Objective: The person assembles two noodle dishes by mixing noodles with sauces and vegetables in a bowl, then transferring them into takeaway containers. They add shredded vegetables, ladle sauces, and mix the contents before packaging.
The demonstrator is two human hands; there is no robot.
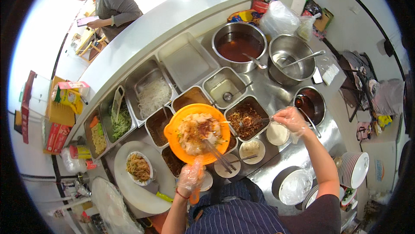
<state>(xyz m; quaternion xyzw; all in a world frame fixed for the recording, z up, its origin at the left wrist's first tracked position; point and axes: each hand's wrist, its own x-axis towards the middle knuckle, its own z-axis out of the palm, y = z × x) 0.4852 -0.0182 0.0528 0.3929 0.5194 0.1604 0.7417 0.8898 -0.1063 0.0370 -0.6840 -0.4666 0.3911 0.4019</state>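
My gloved left hand [192,177] grips the handle of an orange plastic bowl [172,146], held above the seasoning pans. Pale noodles or similar food [191,130] with dark red and brown seasoning fill it, and metal tongs [220,157] rest in it. To the right, my right hand [291,119] in a clear plastic glove is closed on a spoon [264,120], whose bowl end lies in a square steel pan of chopped chili or nut topping [241,127]. Small white bowls [278,133] stand just below that pan.
Steel pans of shredded cucumber [121,125] and translucent noodles [155,96] line the left. A pot of reddish liquid [240,44] and a steel pot with a ladle [291,71] stand behind. A food bowl sits on a round white board [159,191]. Beyond the counter [155,23], a person holds a phone.
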